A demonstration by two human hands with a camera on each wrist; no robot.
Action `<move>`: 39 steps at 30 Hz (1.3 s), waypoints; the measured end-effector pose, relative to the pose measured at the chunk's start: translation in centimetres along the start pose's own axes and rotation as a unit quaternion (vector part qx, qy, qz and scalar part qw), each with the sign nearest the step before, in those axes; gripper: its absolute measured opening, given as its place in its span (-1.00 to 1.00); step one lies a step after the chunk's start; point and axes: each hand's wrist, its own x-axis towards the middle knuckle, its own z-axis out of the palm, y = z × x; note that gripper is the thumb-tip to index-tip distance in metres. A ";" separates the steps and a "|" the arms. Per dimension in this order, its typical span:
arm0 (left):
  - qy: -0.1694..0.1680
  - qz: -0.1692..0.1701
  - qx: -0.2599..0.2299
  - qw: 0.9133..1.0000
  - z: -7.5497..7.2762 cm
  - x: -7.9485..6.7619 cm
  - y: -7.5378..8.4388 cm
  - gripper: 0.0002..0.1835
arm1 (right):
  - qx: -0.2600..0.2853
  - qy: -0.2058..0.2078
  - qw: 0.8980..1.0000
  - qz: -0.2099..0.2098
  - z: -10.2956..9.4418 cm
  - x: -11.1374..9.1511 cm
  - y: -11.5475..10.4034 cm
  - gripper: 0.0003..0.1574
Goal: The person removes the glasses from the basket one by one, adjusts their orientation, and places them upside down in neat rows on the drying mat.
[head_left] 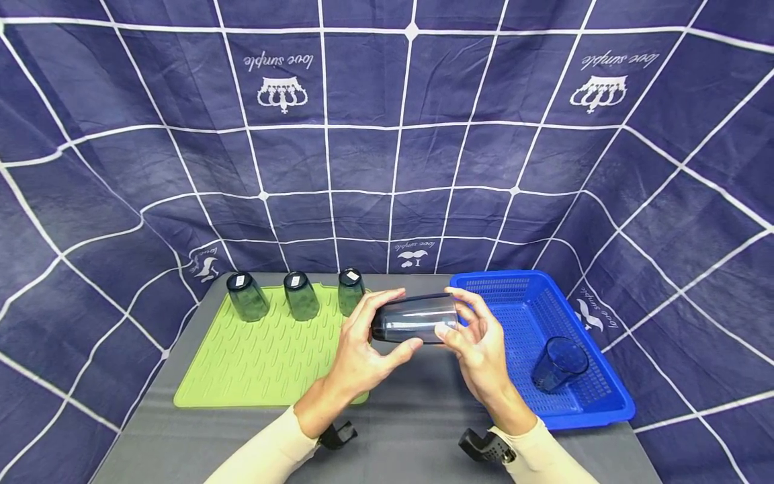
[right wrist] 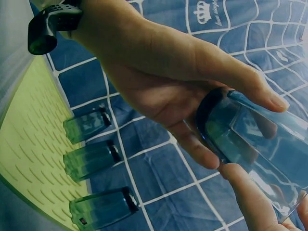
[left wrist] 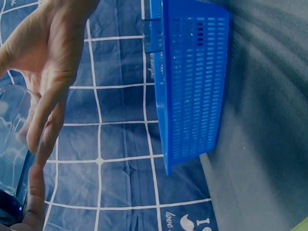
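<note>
A clear grey-blue drinking glass (head_left: 414,318) is held on its side above the table, between both hands. My left hand (head_left: 365,346) grips its dark base end, with the thumb along the near side. Around the rim end, my right hand (head_left: 482,346) pinches it, thumb on the near wall and fingers behind. The right wrist view has the base of the glass (right wrist: 231,120) in the left palm. Three similar glasses, a left one (head_left: 248,297), a middle one (head_left: 302,296) and a right one (head_left: 351,292), stand upside down on a green drying mat (head_left: 266,370).
To the right sits a blue plastic basket (head_left: 526,302) with perforated walls. One glass (head_left: 559,364) leans inside it, its rim facing up. A grey table (head_left: 411,417) lies under everything, and a blue checked cloth (head_left: 369,161) hangs behind and at the sides.
</note>
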 end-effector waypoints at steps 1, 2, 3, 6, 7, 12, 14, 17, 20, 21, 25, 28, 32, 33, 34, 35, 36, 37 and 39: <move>0.004 0.000 -0.002 1.000 0.1 0.0 0.0 -0.17 | 0.002 0.000 1.000 0.002 0.0 0.0 0.0 -0.18; 0.008 -0.001 -0.003 1.000 0.2 -0.1 0.0 -0.18 | 0.003 0.000 1.000 0.003 0.1 0.0 0.0 -0.18; 0.011 -0.001 -0.005 1.000 0.3 -0.1 0.0 -0.19 | 0.004 0.001 1.000 0.004 0.1 0.0 0.0 -0.18; 0.019 -0.003 -0.010 1.000 0.4 -0.1 0.0 -0.21 | 0.005 0.005 1.000 0.007 0.1 0.0 0.1 -0.18; 0.021 -0.004 -0.012 1.000 0.5 -0.1 0.0 -0.22 | 0.005 0.006 1.000 0.007 0.1 0.0 0.1 -0.18; 0.025 -0.010 -0.028 0.999 0.7 -0.2 0.0 -0.23 | 0.011 0.006 1.000 0.014 0.1 0.0 0.1 -0.18; 0.026 -0.012 -0.034 0.999 0.8 -0.3 0.0 -0.23 | 0.012 0.005 1.000 0.015 0.0 0.0 0.2 -0.18; 0.027 -0.014 -0.036 0.999 0.9 -0.4 0.0 -0.23 | 0.013 0.005 1.000 0.017 -0.1 -0.1 0.3 -0.18; 0.027 -0.015 -0.035 0.999 0.9 -0.4 0.1 -0.24 | 0.013 0.004 1.000 0.016 -0.1 -0.2 0.4 -0.20; 0.027 -0.014 -0.034 0.999 0.9 -0.4 0.1 -0.23 | 0.012 0.003 1.000 0.016 -0.2 -0.2 0.4 -0.20; 0.026 -0.012 -0.037 0.999 0.8 -0.4 0.2 -0.23 | 0.015 -0.001 1.000 0.015 -0.2 -0.3 0.4 -0.21; 0.026 -0.012 -0.039 0.999 0.8 -0.4 0.3 -0.23 | 0.016 -0.002 1.000 0.018 -0.3 -0.3 0.4 -0.21; 0.025 -0.013 -0.040 0.999 0.8 -0.4 0.3 -0.23 | 0.018 -0.004 1.000 0.022 -0.4 -0.3 0.4 -0.21; 0.025 -0.013 -0.041 0.999 0.8 -0.4 0.3 -0.23 | 0.018 -0.005 1.000 0.023 -0.4 -0.3 0.4 -0.21; 0.025 -0.012 -0.041 0.999 0.8 -0.4 0.3 -0.24 | 0.019 -0.007 1.000 0.023 -0.4 -0.3 0.4 -0.21; 0.025 -0.011 -0.042 0.999 0.7 -0.4 0.3 -0.24 | 0.020 -0.009 0.999 0.024 -0.4 -0.3 0.4 -0.21; 0.026 -0.010 -0.043 0.999 0.7 -0.4 0.3 -0.24 | 0.021 -0.012 0.999 0.024 -0.4 -0.3 0.5 -0.21; 0.027 -0.009 -0.044 0.999 0.7 -0.4 0.4 -0.24 | 0.022 -0.015 0.999 0.024 -0.4 -0.3 0.5 -0.21; 0.029 -0.006 -0.047 0.998 0.7 -0.4 0.4 -0.24 | 0.025 -0.024 0.999 0.024 -0.4 -0.3 0.4 -0.21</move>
